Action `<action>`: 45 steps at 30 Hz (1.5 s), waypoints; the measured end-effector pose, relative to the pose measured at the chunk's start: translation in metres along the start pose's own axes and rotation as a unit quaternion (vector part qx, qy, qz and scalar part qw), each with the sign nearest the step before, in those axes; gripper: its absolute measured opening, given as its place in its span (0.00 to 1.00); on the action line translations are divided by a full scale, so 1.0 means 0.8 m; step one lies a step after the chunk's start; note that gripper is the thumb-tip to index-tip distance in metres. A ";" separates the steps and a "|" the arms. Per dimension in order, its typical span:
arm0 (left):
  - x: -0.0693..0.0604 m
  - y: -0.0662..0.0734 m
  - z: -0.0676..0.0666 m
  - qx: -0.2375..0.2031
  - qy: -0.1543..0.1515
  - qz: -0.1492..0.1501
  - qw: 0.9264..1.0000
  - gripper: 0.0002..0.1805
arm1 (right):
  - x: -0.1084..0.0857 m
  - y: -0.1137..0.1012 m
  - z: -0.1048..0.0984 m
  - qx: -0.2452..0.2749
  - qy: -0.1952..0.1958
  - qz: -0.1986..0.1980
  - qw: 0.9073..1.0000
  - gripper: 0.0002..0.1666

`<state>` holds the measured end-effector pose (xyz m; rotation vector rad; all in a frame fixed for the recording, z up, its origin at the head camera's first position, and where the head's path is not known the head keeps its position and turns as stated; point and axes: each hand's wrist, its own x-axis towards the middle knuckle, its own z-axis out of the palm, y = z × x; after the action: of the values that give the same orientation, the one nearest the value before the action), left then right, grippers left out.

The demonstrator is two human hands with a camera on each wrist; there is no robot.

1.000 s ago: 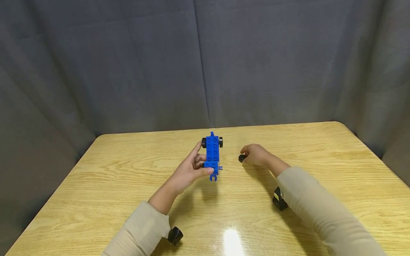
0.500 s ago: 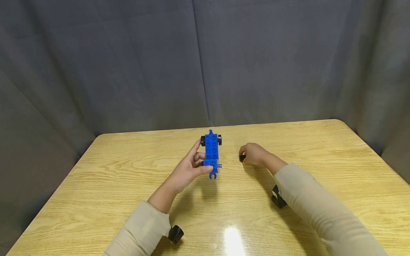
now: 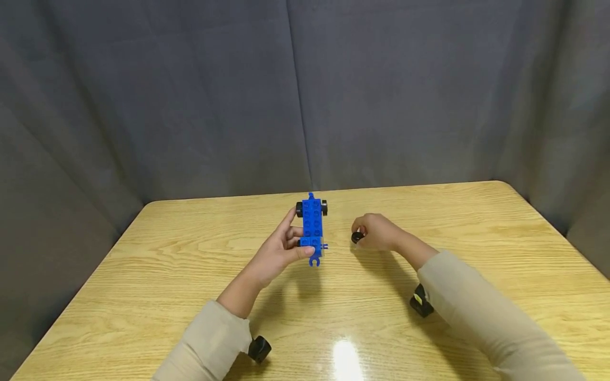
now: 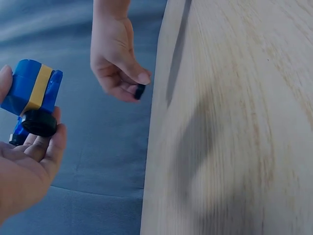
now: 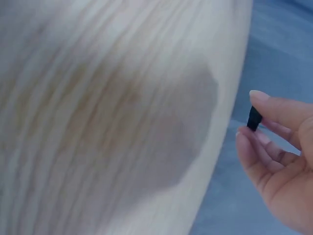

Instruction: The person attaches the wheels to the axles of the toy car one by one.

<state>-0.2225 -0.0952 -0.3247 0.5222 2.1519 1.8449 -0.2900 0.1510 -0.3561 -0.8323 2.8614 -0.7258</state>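
A blue toy car chassis (image 3: 312, 222), built of studded bricks, is held upright over the table by my left hand (image 3: 274, 259), thumb on its near end. Black wheels (image 3: 324, 207) sit at both sides of its far end. At the near end a bare blue axle stub (image 3: 325, 246) sticks out to the right; part of another wheel shows behind my fingers on the left. A yellow layer (image 4: 39, 88) shows in the left wrist view. My right hand (image 3: 378, 233) pinches a small black wheel (image 3: 356, 237) between thumb and fingers, to the right of the car and apart from it.
The wood-grain table (image 3: 167, 275) lies beneath both hands, with a grey curtain (image 3: 229, 106) hanging behind its far edge. Black wrist cameras (image 3: 259, 349) hang below both sleeves.
The pinched wheel has turned in my right fingers, and that hand has shifted slightly left. The chassis has also drifted slightly left in view, in the same left-hand grip.
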 end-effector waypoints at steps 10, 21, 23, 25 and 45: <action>0.004 0.002 0.002 -0.019 0.001 0.009 1.000 0.48 | -0.016 -0.032 -0.010 0.067 0.053 -0.029 0.996 0.17; -0.001 0.000 0.001 -0.048 -0.017 0.031 0.998 0.48 | -0.035 -0.062 -0.011 0.121 0.081 -0.052 0.988 0.17; -0.003 0.001 0.000 -0.049 -0.019 0.034 0.998 0.48 | -0.038 -0.066 -0.011 0.139 0.086 -0.059 0.985 0.17; -0.005 0.004 0.000 -0.050 -0.017 0.036 0.998 0.48 | -0.040 -0.071 -0.011 0.158 0.090 -0.071 0.981 0.16; -0.004 0.014 0.011 -0.069 -0.024 0.048 0.996 0.50 | -0.060 -0.085 -0.011 0.265 0.079 -0.070 0.959 0.16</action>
<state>-0.2149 -0.0871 -0.3152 0.6415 1.9840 1.9914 -0.2177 0.1293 -0.3196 -0.9217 2.5322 -1.5460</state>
